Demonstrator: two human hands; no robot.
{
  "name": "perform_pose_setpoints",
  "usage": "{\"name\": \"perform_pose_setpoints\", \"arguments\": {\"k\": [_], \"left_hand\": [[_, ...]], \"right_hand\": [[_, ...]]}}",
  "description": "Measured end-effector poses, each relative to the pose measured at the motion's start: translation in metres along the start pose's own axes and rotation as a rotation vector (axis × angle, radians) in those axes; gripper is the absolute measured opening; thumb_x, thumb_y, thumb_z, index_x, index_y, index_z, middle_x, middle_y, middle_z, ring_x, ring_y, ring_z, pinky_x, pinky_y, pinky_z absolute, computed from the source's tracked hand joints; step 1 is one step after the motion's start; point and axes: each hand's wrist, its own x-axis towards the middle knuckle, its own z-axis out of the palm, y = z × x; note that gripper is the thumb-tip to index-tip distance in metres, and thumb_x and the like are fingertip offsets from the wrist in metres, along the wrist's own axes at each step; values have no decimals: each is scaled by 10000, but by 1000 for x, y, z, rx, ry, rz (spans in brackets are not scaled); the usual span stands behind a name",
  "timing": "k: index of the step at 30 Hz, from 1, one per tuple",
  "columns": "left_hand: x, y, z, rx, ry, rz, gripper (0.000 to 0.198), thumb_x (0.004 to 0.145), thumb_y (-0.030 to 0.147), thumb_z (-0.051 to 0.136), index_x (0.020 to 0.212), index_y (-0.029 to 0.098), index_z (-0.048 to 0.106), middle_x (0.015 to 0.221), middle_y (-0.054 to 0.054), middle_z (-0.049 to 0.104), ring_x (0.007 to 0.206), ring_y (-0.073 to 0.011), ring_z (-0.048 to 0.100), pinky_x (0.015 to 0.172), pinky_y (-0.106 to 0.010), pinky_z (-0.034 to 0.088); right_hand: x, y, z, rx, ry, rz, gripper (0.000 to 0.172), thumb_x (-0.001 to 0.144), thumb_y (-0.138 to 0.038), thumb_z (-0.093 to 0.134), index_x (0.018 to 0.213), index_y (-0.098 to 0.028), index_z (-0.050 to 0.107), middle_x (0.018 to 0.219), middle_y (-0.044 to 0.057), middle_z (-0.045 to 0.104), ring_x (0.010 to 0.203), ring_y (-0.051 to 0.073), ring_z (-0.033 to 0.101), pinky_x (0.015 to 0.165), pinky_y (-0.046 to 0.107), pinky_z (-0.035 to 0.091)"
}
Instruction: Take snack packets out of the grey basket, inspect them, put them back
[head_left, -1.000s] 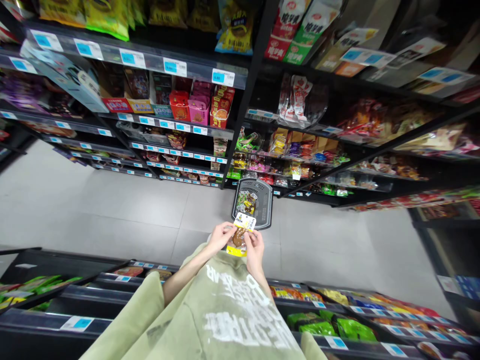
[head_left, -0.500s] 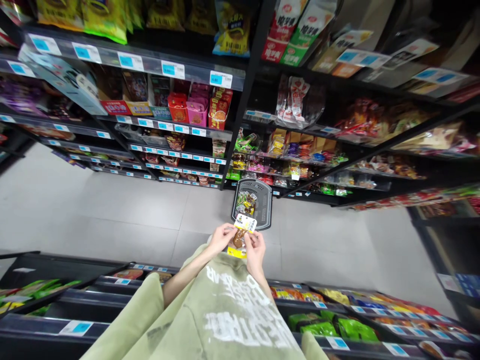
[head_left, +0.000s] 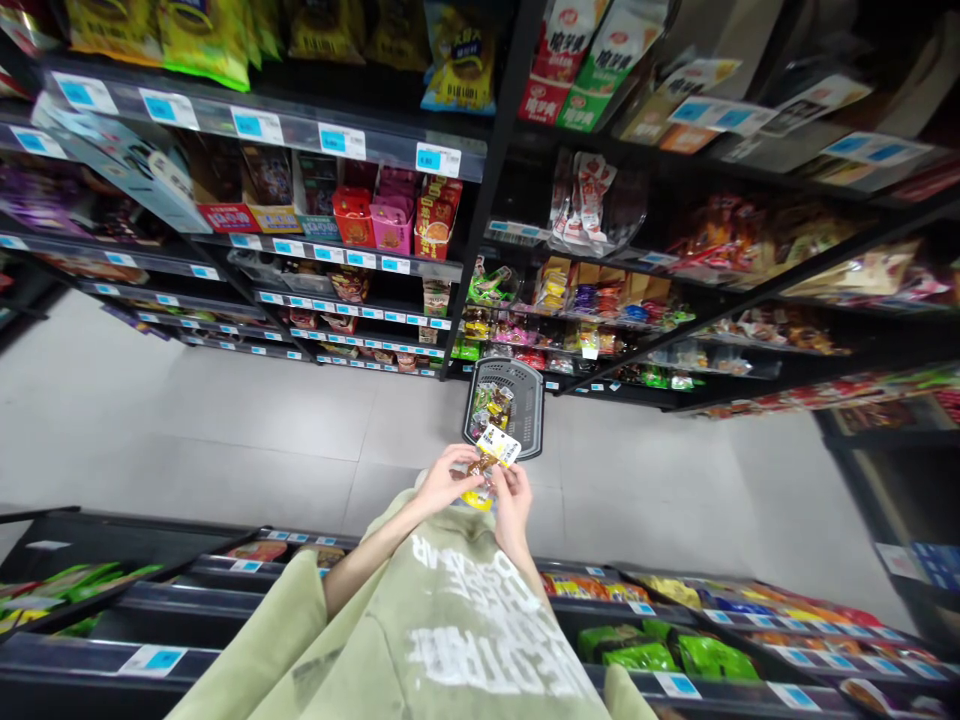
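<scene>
A small snack packet [head_left: 482,468] with a white and yellow top, a brown middle and a yellow bottom is held in front of the shirt. My left hand [head_left: 448,480] grips its left side, fingers across the brown part. On the right side my right hand [head_left: 512,497] pinches the packet's edge. Just beyond the hands, a grey shopping basket [head_left: 529,405] rests on the floor, with several small colourful packets [head_left: 491,405] in its left part. The packet's top overlaps the basket's near rim in view.
Tall black shelves [head_left: 487,150] stocked with bagged and boxed snacks stand ahead, beyond the basket. Low shelves [head_left: 217,600] run behind me on both sides, with green bags [head_left: 712,655] at the right. Grey tiled floor [head_left: 292,420] lies between them.
The packet has tilted, its top leaning to the right. My left hand's fingers have moved further across its middle. The basket has stayed where it was.
</scene>
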Motion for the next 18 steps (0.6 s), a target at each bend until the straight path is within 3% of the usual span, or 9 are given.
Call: {"name": "perform_pose_setpoints", "arguments": {"k": [3,6,8,11,15,18], "left_hand": [[-4,3,3,-8,-70,64,624,661,248,863,1237,196,629,1459,-162,503,1327,-294,518,1042,-380,486],[-6,6,5,-33,-128,47,839,645,222,871,1403,214,511,1467,-151,521,1326,-288,527,1126,-400,417],[-7,8,5,6,-130,-6,663,742,273,795,1357,192,561,1341,-130,634,1192,-263,624,1040,-362,483],[-8,10,3,150,-122,-78,285,875,345,627,1054,145,723,983,-77,760,883,-214,695,802,-281,542],[-9,8,2,120,-126,-109,284,869,379,620,897,120,734,739,-37,730,659,-167,643,621,-233,489],[-8,3,2,6,-89,-151,306,804,387,701,929,111,743,761,-49,749,682,-183,668,656,-251,512]], "right_hand": [[-1,-4,0,38,-29,22,405,804,-460,733,1088,-192,625,988,73,730,736,178,670,644,283,508],[-2,-8,1,80,-54,42,420,847,-506,671,1123,-192,630,1021,91,732,689,182,678,617,298,509],[-3,-10,2,61,-75,25,414,833,-492,694,1100,-178,647,996,102,741,703,193,682,637,312,516],[-4,-11,4,-7,-60,-19,389,762,-441,779,1012,-165,665,824,67,734,666,182,645,650,312,506],[-3,-7,3,-88,6,-83,358,722,-427,818,922,-176,658,638,-34,602,566,126,521,590,268,433],[0,-6,-2,-154,-10,-119,335,730,-432,810,903,-170,693,741,1,647,706,154,579,699,287,468]]}}
